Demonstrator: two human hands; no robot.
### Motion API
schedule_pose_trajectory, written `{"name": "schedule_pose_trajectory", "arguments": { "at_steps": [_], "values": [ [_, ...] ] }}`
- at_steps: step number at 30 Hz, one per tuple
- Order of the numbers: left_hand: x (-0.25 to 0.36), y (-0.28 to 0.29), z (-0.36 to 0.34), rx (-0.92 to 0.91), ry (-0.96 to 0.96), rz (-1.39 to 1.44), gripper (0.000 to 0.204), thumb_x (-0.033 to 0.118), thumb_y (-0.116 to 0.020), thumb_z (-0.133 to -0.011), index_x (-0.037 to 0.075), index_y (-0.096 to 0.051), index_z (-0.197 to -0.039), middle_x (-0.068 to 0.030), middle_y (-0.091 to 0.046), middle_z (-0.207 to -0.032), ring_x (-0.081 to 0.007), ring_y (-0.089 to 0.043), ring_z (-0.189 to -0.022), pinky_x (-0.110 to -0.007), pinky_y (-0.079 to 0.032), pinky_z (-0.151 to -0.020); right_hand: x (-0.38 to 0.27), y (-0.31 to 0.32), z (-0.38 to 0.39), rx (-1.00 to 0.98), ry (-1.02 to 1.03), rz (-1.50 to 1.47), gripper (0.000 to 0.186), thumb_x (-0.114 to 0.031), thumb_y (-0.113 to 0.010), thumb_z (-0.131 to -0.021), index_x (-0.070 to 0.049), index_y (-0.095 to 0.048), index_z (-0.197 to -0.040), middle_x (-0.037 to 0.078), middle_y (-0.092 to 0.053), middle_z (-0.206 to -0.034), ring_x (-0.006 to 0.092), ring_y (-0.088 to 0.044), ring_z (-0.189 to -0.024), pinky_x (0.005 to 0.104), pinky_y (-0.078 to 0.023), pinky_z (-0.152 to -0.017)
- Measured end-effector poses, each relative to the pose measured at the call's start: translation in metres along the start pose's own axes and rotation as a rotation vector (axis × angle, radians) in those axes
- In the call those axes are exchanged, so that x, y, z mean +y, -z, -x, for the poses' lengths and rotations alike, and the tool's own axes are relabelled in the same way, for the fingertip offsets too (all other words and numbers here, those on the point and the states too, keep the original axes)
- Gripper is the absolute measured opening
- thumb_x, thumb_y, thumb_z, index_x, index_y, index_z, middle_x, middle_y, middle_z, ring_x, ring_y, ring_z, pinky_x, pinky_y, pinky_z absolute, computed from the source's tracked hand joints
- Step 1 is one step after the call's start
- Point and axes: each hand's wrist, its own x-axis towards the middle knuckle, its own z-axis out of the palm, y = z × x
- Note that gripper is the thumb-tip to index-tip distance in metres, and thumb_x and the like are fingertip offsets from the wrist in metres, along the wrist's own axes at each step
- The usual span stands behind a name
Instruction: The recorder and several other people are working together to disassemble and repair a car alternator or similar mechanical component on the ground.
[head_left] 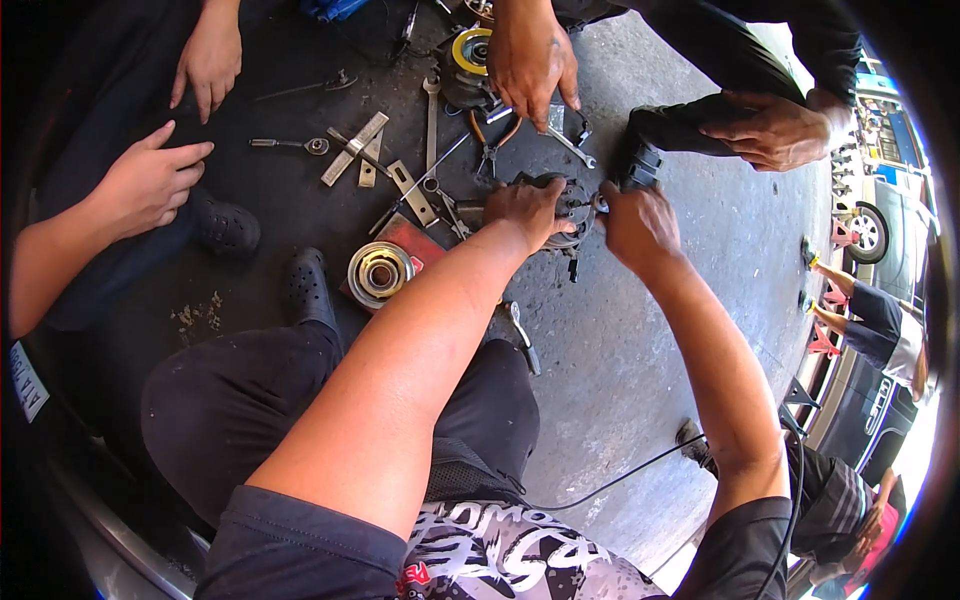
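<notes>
On the floor before me lies a dark, greasy round machine part [573, 212] with bolts and fittings on its face. My left hand [525, 212] is wrapped over its left side, thumb resting near the front. Close by on its right, my right hand [643, 228] is closed around a small metal tool with a rounded end [600, 203]; most of that tool is hidden in the fist. To the left of my left forearm, a shiny grooved pulley [380, 272] sits on a red flat box [412, 243]. A ratchet [522, 335] lies below the part.
A co-worker's hand [535, 65] reaches down beyond the part, over pliers [490, 140] and a wrench [575, 148]. Another person's hands [155, 180] are at the left. A long wrench [432, 120], metal bars [355, 150] and a second ratchet [290, 145] lie about.
</notes>
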Motion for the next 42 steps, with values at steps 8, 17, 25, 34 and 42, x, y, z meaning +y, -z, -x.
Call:
{"name": "schedule_pose_trajectory", "arguments": {
  "at_steps": [8,17,25,34,42],
  "values": [
    [-0.001,0.003,-0.002,-0.044,0.021,0.021,0.07,0.061,-0.059,-0.09,0.02,-0.04,-0.143,-0.0143,-0.068,-0.119,-0.0337,-0.064,-0.114,-0.049,-0.045,-0.098,0.008,-0.003,-0.007,0.349,0.414,0.241,0.027,-0.033,-0.068,-0.088,-0.008,-0.073,-0.096,0.019,-0.072,-0.089,0.0385,-0.071,-0.091,0.0499,-0.054,-0.079],
    [-0.001,0.0,-0.003,-0.023,0.0,0.026,0.069,0.059,-0.06,-0.09,0.02,-0.04,-0.143,-0.0155,-0.069,-0.117,-0.0344,-0.065,-0.112,-0.049,-0.046,-0.097,0.005,0.002,-0.005,0.086,0.15,0.081,0.032,-0.036,-0.07,-0.088,-0.006,-0.073,-0.097,0.021,-0.071,-0.093,0.0411,-0.069,-0.094,0.0492,-0.054,-0.081],
    [0.001,0.003,-0.001,-0.05,0.024,0.008,0.073,0.061,-0.06,-0.09,0.02,-0.038,-0.146,-0.015,-0.068,-0.12,-0.0325,-0.063,-0.115,-0.048,-0.045,-0.097,-0.001,-0.005,-0.007,0.089,0.001,-0.028,0.023,-0.027,-0.071,-0.084,-0.006,-0.071,-0.094,0.023,-0.07,-0.09,0.0425,-0.069,-0.092,0.0498,-0.054,-0.08],
    [0.0,0.002,-0.005,-0.045,0.041,0.003,0.073,0.062,-0.058,-0.09,0.02,-0.039,-0.146,-0.0145,-0.069,-0.119,-0.0326,-0.065,-0.113,-0.048,-0.046,-0.097,0.008,-0.004,-0.017,0.295,0.539,0.23,0.033,-0.038,-0.072,-0.087,-0.006,-0.073,-0.093,0.019,-0.072,-0.09,0.0365,-0.069,-0.094,0.0467,-0.052,-0.087],
    [-0.001,0.003,-0.006,-0.095,0.047,0.051,0.073,0.061,-0.058,-0.09,0.021,-0.037,-0.147,-0.0155,-0.068,-0.12,-0.0333,-0.064,-0.113,-0.049,-0.047,-0.096,0.006,0.002,-0.006,-0.022,0.158,0.112,0.034,-0.037,-0.072,-0.088,-0.004,-0.072,-0.094,0.022,-0.072,-0.093,0.0392,-0.07,-0.092,0.0486,-0.055,-0.079]
  ]
}}
